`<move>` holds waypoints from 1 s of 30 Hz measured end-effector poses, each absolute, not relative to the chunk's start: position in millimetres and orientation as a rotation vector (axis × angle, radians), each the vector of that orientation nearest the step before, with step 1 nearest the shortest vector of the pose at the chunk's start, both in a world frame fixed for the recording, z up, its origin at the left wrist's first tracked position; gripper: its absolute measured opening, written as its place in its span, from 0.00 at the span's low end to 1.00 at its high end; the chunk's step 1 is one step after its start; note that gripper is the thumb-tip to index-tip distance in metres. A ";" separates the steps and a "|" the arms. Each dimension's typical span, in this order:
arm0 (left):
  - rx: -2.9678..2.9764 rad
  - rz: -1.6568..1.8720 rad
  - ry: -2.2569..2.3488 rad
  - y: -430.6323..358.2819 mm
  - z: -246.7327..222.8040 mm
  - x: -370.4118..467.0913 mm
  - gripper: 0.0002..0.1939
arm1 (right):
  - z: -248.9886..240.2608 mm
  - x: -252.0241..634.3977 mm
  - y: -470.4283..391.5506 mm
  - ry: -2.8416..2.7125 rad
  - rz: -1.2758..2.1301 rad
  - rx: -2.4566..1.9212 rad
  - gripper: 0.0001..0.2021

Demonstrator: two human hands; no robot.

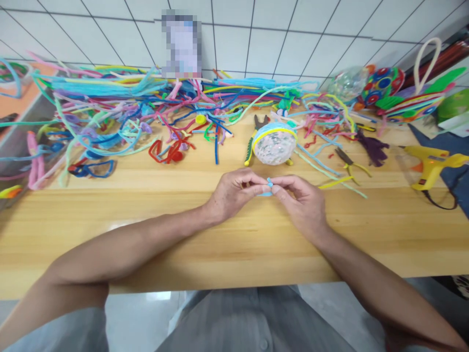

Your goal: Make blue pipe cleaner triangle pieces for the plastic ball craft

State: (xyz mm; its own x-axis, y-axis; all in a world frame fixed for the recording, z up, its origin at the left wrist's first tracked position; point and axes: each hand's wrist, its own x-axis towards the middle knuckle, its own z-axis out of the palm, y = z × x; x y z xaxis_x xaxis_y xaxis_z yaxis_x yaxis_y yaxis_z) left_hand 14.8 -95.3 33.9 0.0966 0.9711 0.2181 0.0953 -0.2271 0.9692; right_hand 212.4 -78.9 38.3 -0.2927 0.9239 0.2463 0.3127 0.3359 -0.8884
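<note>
Between my fingertips is a short light-blue pipe cleaner (270,183), bent into a small shape. My left hand (236,191) pinches it from the left with thumb and forefinger. From the right, my right hand (302,198) pinches the same piece, so the two hands nearly touch. Just beyond them rests a clear ball (274,148) filled with glittery bits, its upper part wrapped in light blue with a yellow band. Pliers with green-and-yellow handles (249,149) lie behind and partly under the ball.
A long heap of coloured pipe cleaners (146,93) lines the tiled wall. At right are small yellow-handled pliers (353,166), a purple bundle (373,147) and a yellow glue gun (428,164) with a black cord. Several decorated balls (384,84) stand at the back right; a grey bin (27,132) is at left.
</note>
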 end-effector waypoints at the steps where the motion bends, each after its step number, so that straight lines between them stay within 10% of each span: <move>1: 1.479 1.244 1.106 -95.1 34.2 14.4 0.16 | 38.4 212.7 -79.0 -1.798 0.954 -1.092 0.05; 30: 1.110 1.201 1.001 -94.4 22.5 21.2 0.21 | 37.9 208.2 -77.9 -1.775 1.039 -1.124 0.04</move>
